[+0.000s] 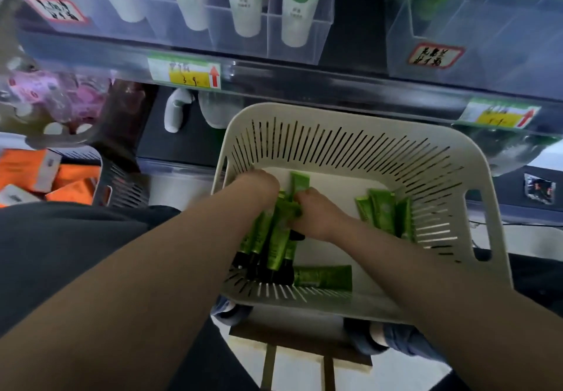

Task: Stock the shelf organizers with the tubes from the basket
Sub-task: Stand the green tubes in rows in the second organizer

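A cream slotted basket [396, 134] sits below the shelf, holding several green tubes with black caps. Both my hands are inside it. My left hand [259, 185] curls round a bundle of green tubes [274, 238] whose caps point toward me. My right hand [316, 211] grips the same bundle from the right, with one tube end [300, 181] sticking up behind its fingers. A single tube [323, 275] lies flat near the front wall, and a few more tubes [384, 212] lean at the right side.
Clear shelf organizers [292, 40] above hold white-and-green tubes; another organizer [475, 19] at right holds green items. Price tags [185, 74] line the shelf edge. Orange boxes [36, 177] fill a grey crate at left. A wooden stool [298, 342] stands under the basket.
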